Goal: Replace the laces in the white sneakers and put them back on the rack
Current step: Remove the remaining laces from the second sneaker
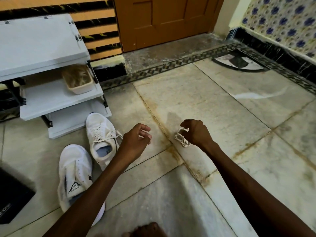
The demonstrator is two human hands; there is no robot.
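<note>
Lace bundle [182, 139] in R hand [196, 133]; L hand [135, 140] loose, nr laced sneaker [100, 132].

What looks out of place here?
Both sneakers are off the rack. The near sneaker shows bare eyelets, no lace; the far sneaker has its lace untied, ends trailing. The right hand holds a bundled white lace. Rusty stains streak the floor.

Bare left hand [135, 139], bare right hand [196, 132], bare forearms [239, 177], bare toes [147, 230]
</note>
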